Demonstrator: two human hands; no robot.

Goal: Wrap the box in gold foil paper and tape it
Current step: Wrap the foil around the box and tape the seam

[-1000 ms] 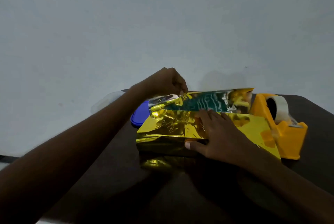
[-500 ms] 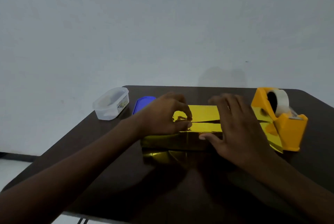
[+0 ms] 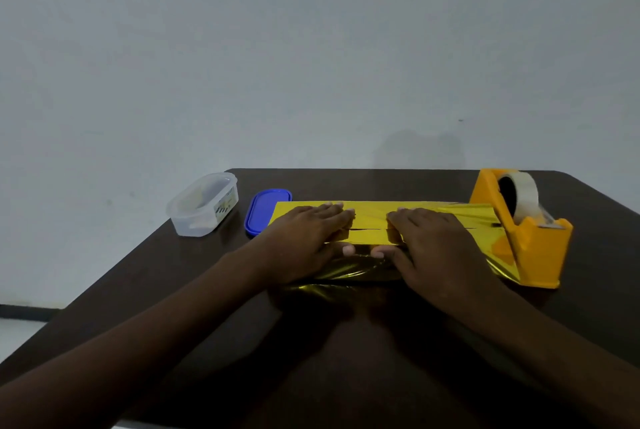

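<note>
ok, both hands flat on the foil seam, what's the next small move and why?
Probably keep the left hand pressing the gold foil paper and reach the right hand to the orange tape dispenser for a strip. The two foil edges meet in a seam on top of the box, no tape shows on it, and the dispenser stands just right of the right hand.

Dark brown desk point(image 3: 346, 342), glossy top, rounded far corners, far edge near a pale wall. Lying on it: clear plastic tub point(image 3: 203, 203) at far left, lidless; blue lid point(image 3: 263, 212) flat just right of the tub, touching the foil's left end. Gold foil-wrapped box point(image 3: 370, 221) in the middle, long side across the desk. Orange tape dispenser point(image 3: 519, 231) at right with a tape roll, sitting on the foil's right end.
</note>
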